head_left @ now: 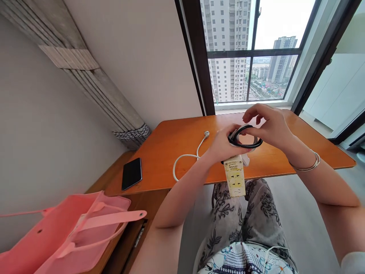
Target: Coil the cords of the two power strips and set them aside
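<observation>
Over the near part of the table, my left hand (221,146) grips a coil of black cable (245,145), with some white cord partly hidden in it. My right hand (270,127) is at the top of the coil, its thumb against the loop and its fingers curled. Below the coil hangs a yellowed white power strip (235,177) with its sockets facing me; a white piece (245,160) beside it is partly hidden. A white cord (184,156) lies curved on the table to my left hand's left, ending in a plug (207,134).
The orange-brown wooden table (165,144) reaches to the window. A dark phone (132,174) lies near its left edge. At the lower left stands a pink bag (71,232) with straps. A tied-back curtain (94,87) hangs by the wall.
</observation>
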### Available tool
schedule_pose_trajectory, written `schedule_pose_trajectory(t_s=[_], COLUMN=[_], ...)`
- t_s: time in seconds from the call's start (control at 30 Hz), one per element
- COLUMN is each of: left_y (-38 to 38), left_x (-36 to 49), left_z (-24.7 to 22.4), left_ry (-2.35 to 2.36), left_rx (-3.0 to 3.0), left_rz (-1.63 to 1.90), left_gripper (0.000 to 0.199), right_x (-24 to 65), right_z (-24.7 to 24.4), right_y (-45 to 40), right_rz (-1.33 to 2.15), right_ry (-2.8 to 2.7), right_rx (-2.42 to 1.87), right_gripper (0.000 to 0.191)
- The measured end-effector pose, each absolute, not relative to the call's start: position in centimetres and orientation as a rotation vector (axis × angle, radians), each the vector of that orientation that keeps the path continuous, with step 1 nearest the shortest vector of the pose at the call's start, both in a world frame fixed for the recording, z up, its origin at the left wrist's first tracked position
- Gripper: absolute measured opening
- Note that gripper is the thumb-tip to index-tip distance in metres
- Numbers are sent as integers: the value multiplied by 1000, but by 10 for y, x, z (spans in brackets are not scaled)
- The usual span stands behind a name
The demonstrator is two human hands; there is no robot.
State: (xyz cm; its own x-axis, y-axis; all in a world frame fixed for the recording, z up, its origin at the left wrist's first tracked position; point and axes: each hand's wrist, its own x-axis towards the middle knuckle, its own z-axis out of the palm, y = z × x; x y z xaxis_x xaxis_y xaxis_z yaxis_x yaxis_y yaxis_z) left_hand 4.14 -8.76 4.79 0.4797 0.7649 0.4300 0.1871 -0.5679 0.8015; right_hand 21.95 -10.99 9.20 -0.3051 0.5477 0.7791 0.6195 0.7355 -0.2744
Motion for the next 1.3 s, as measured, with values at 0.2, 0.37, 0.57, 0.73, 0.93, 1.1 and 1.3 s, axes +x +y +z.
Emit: schedule_pose_trajectory(t_s=[0.2, 0.37, 0.57, 0.73, 0.93, 1.1, 1.3], left_y=[-71, -69, -79, -78, -63, -46, 11], left_x=[36, 39, 48, 55, 65, 42, -44], left_z=[46, 36, 36, 34, 24, 23, 14], left_ry=[729, 734, 897, 980, 1021, 702, 1450], left_rx=[1895, 1863, 2067, 2221, 2324, 2173, 2014], left_rz=[1245, 1252, 1326, 1301, 1267, 1253, 1042], left_gripper=[60, 65, 62, 52, 60, 85, 39], right_x=[226, 229, 220, 217, 220, 229, 247], right_z=[95, 78, 70, 75, 77, 86, 91], right_y=[-101, -85, -89, -108, -100, -80, -75], right_rz=[-26, 177, -29, -182, -140, -49, 95], right_ry=[-2116, -2020, -1898, -2001, -1948, -1850, -1790], right_rx=[-854, -873, -884, -902, -917, -959, -873], right_gripper=[12, 19, 16, 14, 14, 13, 11])
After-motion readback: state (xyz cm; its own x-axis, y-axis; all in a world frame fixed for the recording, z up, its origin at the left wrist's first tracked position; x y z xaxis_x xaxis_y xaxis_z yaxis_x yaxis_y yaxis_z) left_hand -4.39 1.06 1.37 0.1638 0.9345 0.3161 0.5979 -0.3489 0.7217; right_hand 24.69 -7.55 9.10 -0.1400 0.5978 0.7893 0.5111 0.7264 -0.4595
